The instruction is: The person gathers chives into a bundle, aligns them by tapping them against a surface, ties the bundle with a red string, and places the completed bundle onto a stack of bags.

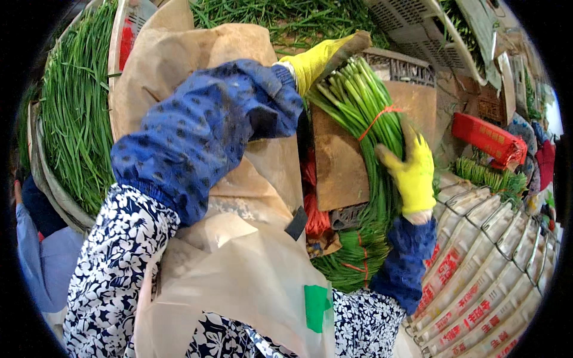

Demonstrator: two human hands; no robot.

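A bundle of garlic chives (380, 107), bound with a thin red tie (380, 118), lies over a brown board (340, 161), its pale stem ends pointing away from me. My right hand (412, 172), in a yellow work glove with a dark palm, grips the bundle's right side just below the tie, thumb on top. My left hand (331, 58), gloved alike, is stretched out flat at the stem ends; its fingertips are seen edge-on, and whether the palm touches the stems is hidden. More chives with red ties (358, 264) lie below, close to my body.
Loose chives (286, 18) spread along the far side. A chive-filled container (76, 112) stands left. Red tie strips (315, 201) hang beside the board. Plastic crates (416, 31) stand far right, with a red packet (488, 138) and a wire-bound stack of white printed material (479, 268) nearer.
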